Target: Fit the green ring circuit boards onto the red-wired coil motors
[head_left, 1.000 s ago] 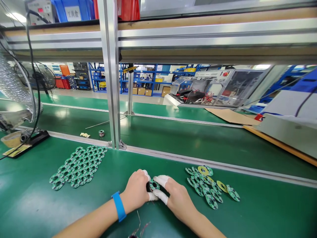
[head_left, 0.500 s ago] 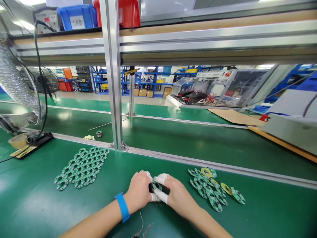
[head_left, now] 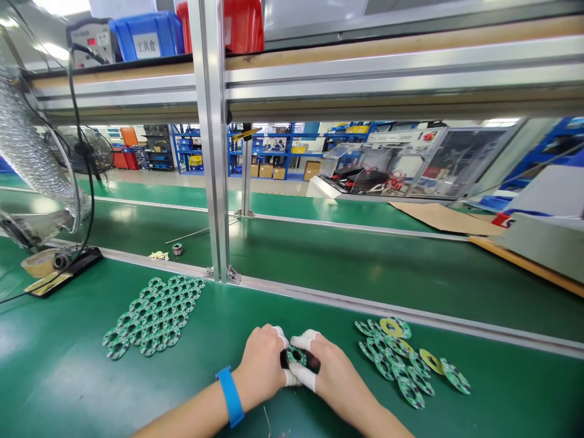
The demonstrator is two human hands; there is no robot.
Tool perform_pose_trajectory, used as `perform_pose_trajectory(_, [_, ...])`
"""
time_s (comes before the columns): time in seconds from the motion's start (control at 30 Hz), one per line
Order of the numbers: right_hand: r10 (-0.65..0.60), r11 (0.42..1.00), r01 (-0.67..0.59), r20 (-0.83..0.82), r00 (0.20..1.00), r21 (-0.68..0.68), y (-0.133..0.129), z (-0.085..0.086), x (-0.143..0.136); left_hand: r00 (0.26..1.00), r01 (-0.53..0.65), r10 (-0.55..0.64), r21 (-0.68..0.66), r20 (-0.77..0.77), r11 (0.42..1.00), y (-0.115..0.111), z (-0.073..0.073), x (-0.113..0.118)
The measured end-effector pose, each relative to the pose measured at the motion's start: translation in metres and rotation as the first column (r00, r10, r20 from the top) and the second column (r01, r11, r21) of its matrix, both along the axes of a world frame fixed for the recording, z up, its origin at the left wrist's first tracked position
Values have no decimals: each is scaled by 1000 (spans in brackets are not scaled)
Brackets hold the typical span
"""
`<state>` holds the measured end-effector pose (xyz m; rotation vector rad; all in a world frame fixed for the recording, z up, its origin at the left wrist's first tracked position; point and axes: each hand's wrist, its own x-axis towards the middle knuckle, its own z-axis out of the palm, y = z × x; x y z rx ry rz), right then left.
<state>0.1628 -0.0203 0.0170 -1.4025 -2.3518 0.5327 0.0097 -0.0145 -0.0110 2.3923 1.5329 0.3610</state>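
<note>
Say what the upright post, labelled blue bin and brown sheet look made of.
The upright post: satin metal, probably aluminium; silvery, with long grooves. The labelled blue bin: likely moulded plastic, glossy, with a ribbed rim. The brown sheet: matte, perhaps cardboard, judging by its plain tan face.

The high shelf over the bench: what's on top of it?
On the shelf sit a device with a red display, a blue bin and at least one red bin, partly covered by the metal post. The bins' walls hide their insides.

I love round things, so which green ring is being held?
The circuit-board ring between the left hand and right hand; the left group and right group of rings lie untouched.
</note>
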Motion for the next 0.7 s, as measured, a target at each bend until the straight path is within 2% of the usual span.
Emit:
perform_pose_trajectory(0.07, [-34, 998, 30, -83, 996, -49, -1, -4, 2, 1000, -7, 7, -20, 25, 1000, -2, 5, -1])
perform_pose_trajectory(0.13, [-76, 985, 42, -205, 976, -166, 0, -9, 8, 996, 9, -5, -39, 88, 999, -6, 14, -4])
perform_pose_trajectory(0.23, [-139, 922, -37, -420, 897, -385, 1, -15, 18, 980, 59, -55, -15, 194, 998, -14, 28, -7])
perform_pose_trajectory(0.33, [-148, 897, -121, -547, 824, -425, 2, -18, 22, 979, 161, -163, 27, 124, 987, -19, 29, -7])
perform_pose_trajectory(0.47, [-110, 929, -99, -522, 846, -356, 1, -21, 16, 964, 257, -246, 107, -102, 960, -16, 10, -1])
perform_pose_trajectory(0.53, [-97, 951, -59, -475, 875, -303, 0, -27, 13, 954, 292, -272, 176, -128, 940, -12, -6, 1])
perform_pose_trajectory(0.63, [-106, 981, 21, -442, 891, -194, -1, -47, 16, 949, 315, -297, 224, -111, 922, -5, -37, 8])
perform_pose_trajectory(0.7, [-107, 989, 49, -440, 892, -142, 2, -63, 21, 971, 236, -220, 216, -98, 947, -1, -58, 15])
